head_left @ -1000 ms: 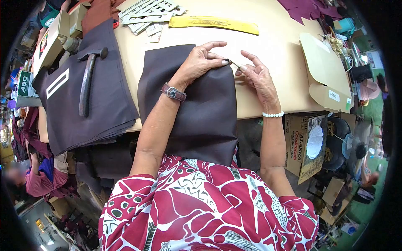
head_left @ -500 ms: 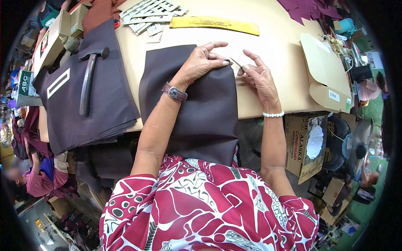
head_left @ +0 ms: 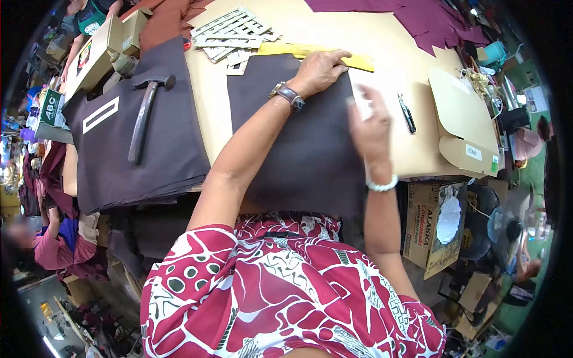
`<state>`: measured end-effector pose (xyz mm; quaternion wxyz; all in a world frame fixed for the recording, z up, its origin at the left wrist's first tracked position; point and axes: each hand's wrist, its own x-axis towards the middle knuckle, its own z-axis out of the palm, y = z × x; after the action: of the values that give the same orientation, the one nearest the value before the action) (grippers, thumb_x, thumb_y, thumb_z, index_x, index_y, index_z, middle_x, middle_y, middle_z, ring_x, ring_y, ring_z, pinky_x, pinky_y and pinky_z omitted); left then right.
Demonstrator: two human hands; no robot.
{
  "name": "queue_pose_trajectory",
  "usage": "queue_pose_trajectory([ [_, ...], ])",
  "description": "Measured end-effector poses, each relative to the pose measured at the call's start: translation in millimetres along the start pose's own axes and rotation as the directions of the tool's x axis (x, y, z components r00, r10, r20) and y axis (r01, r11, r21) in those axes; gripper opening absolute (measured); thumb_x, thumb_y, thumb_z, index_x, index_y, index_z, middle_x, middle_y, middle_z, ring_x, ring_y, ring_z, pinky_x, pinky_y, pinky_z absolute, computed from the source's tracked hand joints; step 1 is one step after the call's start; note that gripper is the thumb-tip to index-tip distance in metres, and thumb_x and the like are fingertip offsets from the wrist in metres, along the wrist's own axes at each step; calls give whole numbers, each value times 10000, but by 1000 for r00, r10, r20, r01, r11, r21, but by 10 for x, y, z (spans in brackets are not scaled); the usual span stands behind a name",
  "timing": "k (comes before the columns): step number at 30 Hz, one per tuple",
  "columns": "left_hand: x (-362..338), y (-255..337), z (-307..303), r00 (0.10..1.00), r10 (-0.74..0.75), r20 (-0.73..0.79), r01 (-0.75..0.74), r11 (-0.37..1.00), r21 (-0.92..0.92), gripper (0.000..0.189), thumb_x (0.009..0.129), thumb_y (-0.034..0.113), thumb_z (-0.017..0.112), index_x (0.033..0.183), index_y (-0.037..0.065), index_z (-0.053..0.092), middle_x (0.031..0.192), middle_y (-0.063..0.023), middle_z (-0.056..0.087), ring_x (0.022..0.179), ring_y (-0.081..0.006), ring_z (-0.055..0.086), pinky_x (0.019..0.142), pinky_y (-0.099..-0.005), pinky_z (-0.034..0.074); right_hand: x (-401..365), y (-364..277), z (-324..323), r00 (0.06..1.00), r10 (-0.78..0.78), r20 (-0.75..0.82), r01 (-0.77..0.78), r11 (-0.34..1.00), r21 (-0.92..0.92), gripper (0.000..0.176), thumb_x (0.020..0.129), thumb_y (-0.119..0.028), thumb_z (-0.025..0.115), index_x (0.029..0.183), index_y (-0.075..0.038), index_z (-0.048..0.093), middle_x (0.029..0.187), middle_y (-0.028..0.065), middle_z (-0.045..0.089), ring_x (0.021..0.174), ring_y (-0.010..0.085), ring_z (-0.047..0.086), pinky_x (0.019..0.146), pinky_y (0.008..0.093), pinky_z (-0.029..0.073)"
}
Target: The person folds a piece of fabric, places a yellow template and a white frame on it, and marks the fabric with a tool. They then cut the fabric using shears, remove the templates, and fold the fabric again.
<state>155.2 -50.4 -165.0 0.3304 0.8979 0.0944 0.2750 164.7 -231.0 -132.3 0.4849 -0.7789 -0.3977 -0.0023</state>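
A dark sheet of material [head_left: 298, 149] lies on the table [head_left: 418, 143] in front of me, its near end hanging over the edge. My left hand [head_left: 321, 73] is at the sheet's top right corner, beside the yellow strip [head_left: 274, 50], with its fingers closed on the corner. Over the right edge of the sheet, my right hand [head_left: 371, 122] is smeared by motion; its fingers and anything in them cannot be made out. A black cutter [head_left: 407, 113] lies to its right.
At the left, a hammer [head_left: 143, 119] and a white frame [head_left: 101, 115] rest on stacked dark sheets [head_left: 173, 143]. White slotted templates [head_left: 233, 36] lie at the back. An opened cardboard piece [head_left: 456, 107] is at the right, above a carton [head_left: 421, 221].
My left hand has moved up and right with the sheet's corner, and the sheet lies flatter. My right hand has moved slightly down; the thin tool it held no longer shows there.
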Motion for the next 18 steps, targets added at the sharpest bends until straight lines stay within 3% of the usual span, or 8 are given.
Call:
queue_pose_trajectory([
  [2, -19, 88, -17, 987, 96, -128, -97, 995, 2, 310, 843, 200, 624, 1116, 53, 618, 1027, -157, 658, 943, -302, 628, 829, -359, 488, -229, -19, 322, 962, -214, 168, 229, 970, -78, 400, 819, -202, 626, 1143, 21, 551, 1166, 221, 550, 1135, 372, 493, 993, 430, 368],
  [3, -72, 138, -110, 956, 200, -213, -192, 980, 57, 328, 837, 207, 631, 1112, 28, 611, 1076, -174, 626, 1008, -314, 586, 873, -371, 460, -339, 27, 438, 964, -182, 194, 211, 967, -145, 424, 824, -218, 623, 1170, 13, 542, 1212, 218, 520, 1169, 378, 461, 1012, 439, 347],
  [5, -349, 205, -372, 909, 243, -338, -169, 958, 233, 372, 826, 219, 647, 1111, -14, 597, 1102, -189, 609, 1053, -329, 549, 908, -388, 431, -507, 223, 609, 952, -195, 235, 270, 897, -350, 488, 839, -274, 610, 1239, -11, 513, 1324, 210, 439, 1254, 387, 370, 1055, 462, 294],
  [9, -1486, 271, -815, 860, -175, -480, 394, 825, 404, 506, 818, 305, 668, 1124, -84, 566, 1138, -252, 572, 1084, -374, 525, 947, -426, 400, -543, 192, 601, 953, -188, 239, 272, 877, -397, 483, 846, -295, 601, 1231, -13, 525, 1330, 203, 443, 1260, 373, 370, 1066, 459, 282],
  [11, -1960, 213, -761, 860, -299, -414, 499, 664, 557, 425, 818, 265, 674, 1071, -66, 593, 1126, -236, 576, 1081, -362, 521, 936, -454, 395, -532, 188, 593, 954, -180, 239, 266, 878, -397, 477, 847, -295, 598, 1226, -13, 529, 1331, 202, 443, 1262, 371, 368, 1068, 458, 280],
  [14, -2090, 242, -727, 874, -265, -408, 418, 838, 351, 295, 821, 222, 667, 969, -27, 611, 1090, -202, 586, 1070, -340, 522, 922, -468, 384, -529, 183, 594, 953, -186, 238, 269, 881, -389, 461, 840, -299, 603, 1196, -9, 550, 1318, 202, 456, 1261, 380, 369, 1072, 455, 277],
  [15, -2037, 252, -705, 882, -186, -433, 364, 852, 376, 176, 829, 154, 649, 893, -2, 599, 967, -163, 617, 932, -294, 586, 818, -427, 441, -530, 187, 594, 955, -200, 220, 272, 888, -370, 451, 829, -277, 622, 1184, -6, 557, 1297, 197, 475, 1245, 375, 388, 1064, 456, 286],
  [18, -1931, 370, -708, 745, -515, -425, 531, 843, -90, 124, 843, 118, 638, 872, 1, 607, 852, -123, 639, 765, -203, 619, 674, -356, 473, -514, 134, 591, 960, -230, 158, 266, 926, -270, 420, 796, -185, 666, 1160, 0, 569, 1204, 185, 539, 1146, 347, 484, 1001, 442, 364],
])
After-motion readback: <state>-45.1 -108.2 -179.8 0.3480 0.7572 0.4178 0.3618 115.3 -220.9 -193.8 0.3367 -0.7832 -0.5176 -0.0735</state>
